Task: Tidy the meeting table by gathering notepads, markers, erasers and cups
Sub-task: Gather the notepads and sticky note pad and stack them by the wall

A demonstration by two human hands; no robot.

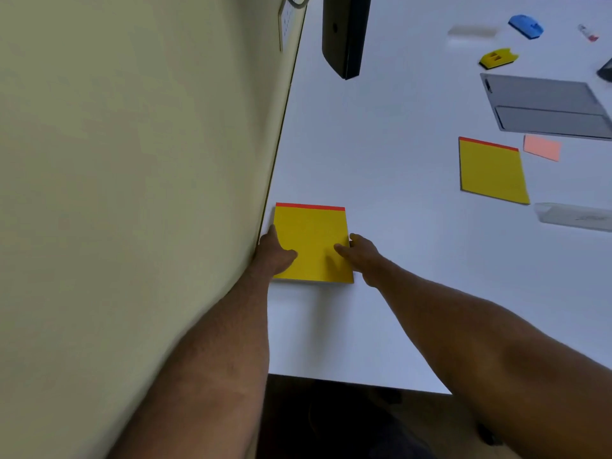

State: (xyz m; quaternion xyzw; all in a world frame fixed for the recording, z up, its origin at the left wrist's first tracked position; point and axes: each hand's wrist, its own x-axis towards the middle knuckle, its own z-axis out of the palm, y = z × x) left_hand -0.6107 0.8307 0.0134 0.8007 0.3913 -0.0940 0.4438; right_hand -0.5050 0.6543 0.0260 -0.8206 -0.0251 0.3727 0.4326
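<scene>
Against the wall (132,160), at the bench's (381,160) left edge: near pad (311,240), yellow with a red strip on its far end, lying flat. Long axis pointing straight away from the body, red strip farthest off.

Flanked by both hands. Left hand (275,253) squeezed between pad and wall, fingers along the pad's left edge, thumb laid over its top. Right hand (359,253) on the pad's right edge, thumb likewise over the top face, fingers curled at the side. Looks like a two-sided pinch on the near half of the pad; whether any fingertips sit beneath it cannot be told. Both hands equally near, each touching its own long side.

Likely step: lifting or sliding this pad clear of the wall. Little room on the left, so probably easier drawn toward the right or toward the body than lifted straight up.

Farther out, well apart to the right: second pad (491,172) of the same kind, turned slightly, with a pink note (542,147) just beyond its corner and a clear sleeve (573,217) near its lower end. Beyond those, a grey tray (546,104). At the far right, a yellow eraser (498,58), a blue eraser (526,26), and a small marker (588,33), blurred. Dark stand (344,34) upright at the far end. Most gathering seemingly yet to be done.
</scene>
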